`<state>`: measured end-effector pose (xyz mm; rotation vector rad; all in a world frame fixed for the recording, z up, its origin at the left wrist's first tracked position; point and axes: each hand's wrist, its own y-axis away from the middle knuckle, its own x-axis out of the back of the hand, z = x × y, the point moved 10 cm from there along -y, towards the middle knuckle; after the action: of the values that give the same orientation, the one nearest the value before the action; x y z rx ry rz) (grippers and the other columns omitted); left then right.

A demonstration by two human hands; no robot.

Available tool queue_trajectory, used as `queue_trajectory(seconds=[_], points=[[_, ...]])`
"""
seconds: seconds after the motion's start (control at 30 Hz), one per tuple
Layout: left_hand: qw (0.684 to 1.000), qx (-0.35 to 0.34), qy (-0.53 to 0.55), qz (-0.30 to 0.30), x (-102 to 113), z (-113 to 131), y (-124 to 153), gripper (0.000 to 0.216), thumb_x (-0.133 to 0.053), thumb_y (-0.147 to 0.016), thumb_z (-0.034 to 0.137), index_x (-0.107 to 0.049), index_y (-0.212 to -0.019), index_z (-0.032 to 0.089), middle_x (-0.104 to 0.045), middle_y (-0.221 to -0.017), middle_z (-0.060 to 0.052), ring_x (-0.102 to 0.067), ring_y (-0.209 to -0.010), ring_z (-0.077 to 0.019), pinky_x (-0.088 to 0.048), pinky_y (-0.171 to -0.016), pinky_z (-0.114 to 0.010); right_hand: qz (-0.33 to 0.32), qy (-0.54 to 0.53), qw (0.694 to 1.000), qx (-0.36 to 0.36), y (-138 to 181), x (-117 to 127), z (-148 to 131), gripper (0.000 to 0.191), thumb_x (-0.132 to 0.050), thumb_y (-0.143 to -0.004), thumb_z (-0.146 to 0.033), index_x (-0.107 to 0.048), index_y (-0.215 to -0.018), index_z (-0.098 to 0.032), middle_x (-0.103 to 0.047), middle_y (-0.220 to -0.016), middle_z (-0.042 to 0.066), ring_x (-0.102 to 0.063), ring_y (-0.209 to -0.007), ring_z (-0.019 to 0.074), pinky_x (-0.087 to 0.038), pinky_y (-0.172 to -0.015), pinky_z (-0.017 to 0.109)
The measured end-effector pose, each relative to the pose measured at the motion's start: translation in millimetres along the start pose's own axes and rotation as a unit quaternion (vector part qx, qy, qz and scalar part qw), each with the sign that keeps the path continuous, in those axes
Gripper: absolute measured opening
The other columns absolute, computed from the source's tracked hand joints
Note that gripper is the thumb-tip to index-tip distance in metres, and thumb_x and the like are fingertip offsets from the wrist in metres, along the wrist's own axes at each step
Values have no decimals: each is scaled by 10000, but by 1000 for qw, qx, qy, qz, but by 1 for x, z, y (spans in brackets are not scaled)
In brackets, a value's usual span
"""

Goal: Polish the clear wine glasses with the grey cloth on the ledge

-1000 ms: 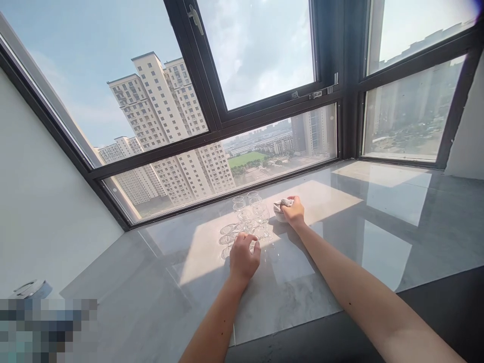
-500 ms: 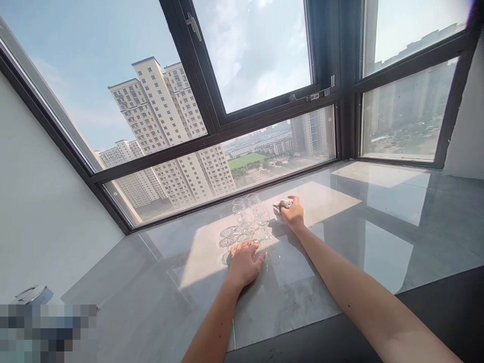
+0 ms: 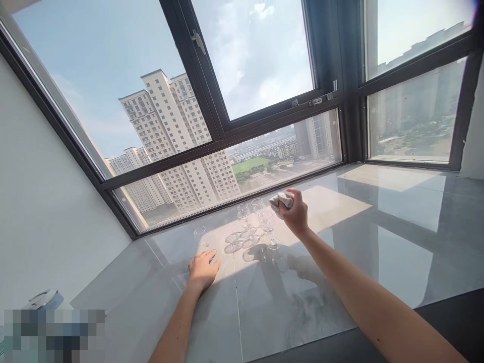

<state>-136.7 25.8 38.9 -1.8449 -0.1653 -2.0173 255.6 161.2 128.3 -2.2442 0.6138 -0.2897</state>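
Observation:
Clear stemmed wine glasses (image 3: pixel 266 220), several of them, stand grouped on the sill and cast patterned shadows to their left. Apart from that group, on its left, is a single wine glass (image 3: pixel 200 231). My left hand (image 3: pixel 204 270) lies low at this glass, fingers closed around its foot, which is partly hidden. A crumpled white cloth (image 3: pixel 281 201) is bunched in my right hand (image 3: pixel 296 212), held by curled fingers. That hand hovers just right of the grouped glasses, above the sill.
The glossy grey tiled windowsill (image 3: pixel 321 307) ends at a dark front edge on the lower right. Dark window frames (image 3: pixel 242 140) run behind the glasses. At the lower left stands a white and blue container (image 3: pixel 43 299), with a pixelated patch below it.
My left hand has moved left, bringing a wine glass away from the group. My right hand, still with the cloth, has risen slightly from the sill. The view has shifted a little.

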Motion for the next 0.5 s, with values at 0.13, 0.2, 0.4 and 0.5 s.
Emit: queue_trajectory(seconds=[0.13,0.2,0.4,0.5], points=[[999,10,-20,38,-4,-22,-28,492,-453,-902,443,-592,-1346,283,-533,-1448,-61,-443,-1336,-284,-230,-1160,-484,35,-51,997,38,3,16,-36,342,-608,-783,-301,-538,-1112,-236,-675,-831,15,-627,-702,177,-490,-663,310],[999,15,-18,42,-7,-27,-36,490,-416,-923,435,-566,-1368,296,-510,-1471,-55,-415,-1360,-283,-201,-1169,-502,47,-74,995,40,5,24,-49,348,-627,-771,-288,-538,-1103,-237,-679,-823,6,-624,-692,170,-493,-660,310],[998,41,-12,40,-13,-36,-48,499,-331,-952,445,-512,-1399,315,-442,-1522,-61,-375,-1388,-296,-168,-1162,-559,21,-117,991,52,18,26,-78,325,-643,-763,-260,-534,-1069,-243,-659,-771,-25,-578,-624,142,-466,-609,281],[996,63,-16,63,-8,-42,-45,498,-354,-940,455,-528,-1380,298,-490,-1474,-92,-409,-1354,-303,-189,-1152,-556,-28,-137,988,63,31,15,-90,326,-642,-755,-225,-520,-1056,-246,-627,-727,-49,-514,-562,118,-416,-557,250]])
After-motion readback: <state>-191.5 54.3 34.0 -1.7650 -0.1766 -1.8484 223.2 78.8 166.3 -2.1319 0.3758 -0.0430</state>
